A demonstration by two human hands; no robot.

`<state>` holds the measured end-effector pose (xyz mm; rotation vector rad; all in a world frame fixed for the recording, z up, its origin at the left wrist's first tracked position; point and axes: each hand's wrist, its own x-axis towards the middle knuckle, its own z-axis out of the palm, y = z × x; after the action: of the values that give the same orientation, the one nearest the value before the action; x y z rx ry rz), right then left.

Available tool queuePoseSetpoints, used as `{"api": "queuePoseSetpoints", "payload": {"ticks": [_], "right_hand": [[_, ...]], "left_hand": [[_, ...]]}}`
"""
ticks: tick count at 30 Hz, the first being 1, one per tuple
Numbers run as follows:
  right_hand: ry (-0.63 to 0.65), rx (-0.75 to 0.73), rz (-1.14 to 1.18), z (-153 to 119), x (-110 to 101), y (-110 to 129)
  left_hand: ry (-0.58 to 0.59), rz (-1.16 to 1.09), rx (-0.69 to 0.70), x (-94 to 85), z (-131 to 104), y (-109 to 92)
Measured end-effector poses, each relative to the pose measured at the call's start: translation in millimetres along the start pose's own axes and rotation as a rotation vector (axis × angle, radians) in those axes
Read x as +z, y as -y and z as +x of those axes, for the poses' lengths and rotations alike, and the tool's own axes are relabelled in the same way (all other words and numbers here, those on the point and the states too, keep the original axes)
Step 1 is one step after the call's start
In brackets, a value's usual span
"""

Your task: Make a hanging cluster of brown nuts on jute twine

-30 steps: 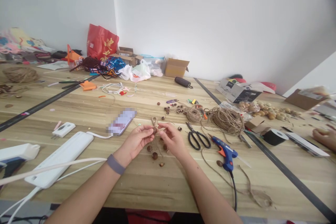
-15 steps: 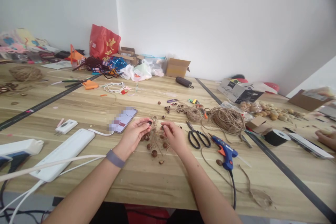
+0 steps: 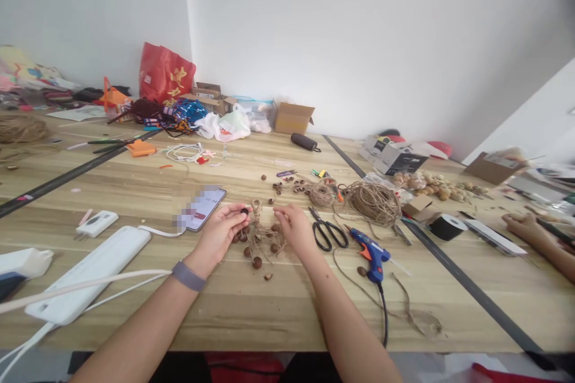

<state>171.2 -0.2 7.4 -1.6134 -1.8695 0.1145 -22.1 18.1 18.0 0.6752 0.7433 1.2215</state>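
My left hand (image 3: 221, 228) is closed, pinching a dark brown nut shell (image 3: 244, 212) between thumb and fingertips. My right hand (image 3: 294, 228) is closed too, with thumb and forefinger pressed together; whatever they hold, if anything, is hidden or too small to name. Between the hands lies a bundle of jute twine (image 3: 257, 221) with a loop at its top and loose strands. Round brown nuts (image 3: 257, 263) hang or lie around its lower end. A broken shell piece (image 3: 268, 277) rests on the table just below.
Right of my hands are black-handled scissors (image 3: 330, 234), a blue glue gun (image 3: 372, 254) and a twine coil (image 3: 374, 202). A phone (image 3: 206, 208) and white power strip (image 3: 90, 272) lie left. Another person's hand (image 3: 527, 230) is at far right, near a black tape roll (image 3: 448, 226).
The view has swung slightly right. The dark piece seen at my right fingertips before no longer shows there. My left hand still pinches its shell, and more of the other person's arm appears.
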Motion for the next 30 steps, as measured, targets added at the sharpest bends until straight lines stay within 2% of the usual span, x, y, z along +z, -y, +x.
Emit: {"api": "queuePoseSetpoints", "payload": {"ticks": [3,8,10,13,15,19,24,30], "right_hand": [[0.035,0.302,-0.155,6.1,-31.6,-12.6],[0.01,0.563,-0.32,2.0,-86.3,-26.7],[0.06,0.67,-0.387,-11.8,-104.8,-33.8],[0.168,0.835,-0.488,-48.9,-124.2,-50.6],[0.207,0.954,-0.572,-78.1,-130.0,-63.4],[0.201,0.994,-0.563,-116.5,-128.4,-77.8],[0.191,1.036,-0.462,-114.5,-122.4,-78.2],[0.025,1.081,-0.285,-107.7,-127.8,-92.1]], "left_hand": [[-0.013,0.004,-0.029,1.9,-1.4,-0.6],[-0.023,0.0,-0.054,3.4,-3.8,-0.9],[-0.031,-0.002,-0.062,3.7,-4.1,-0.9],[-0.043,-0.01,-0.076,5.3,-4.7,-1.3],[-0.044,-0.012,-0.084,6.9,-5.7,-1.5],[-0.029,0.007,-0.101,9.1,-8.8,-1.3],[-0.025,0.035,-0.126,7.5,-9.9,0.1],[-0.012,0.039,-0.115,4.2,-8.3,1.6]]}}
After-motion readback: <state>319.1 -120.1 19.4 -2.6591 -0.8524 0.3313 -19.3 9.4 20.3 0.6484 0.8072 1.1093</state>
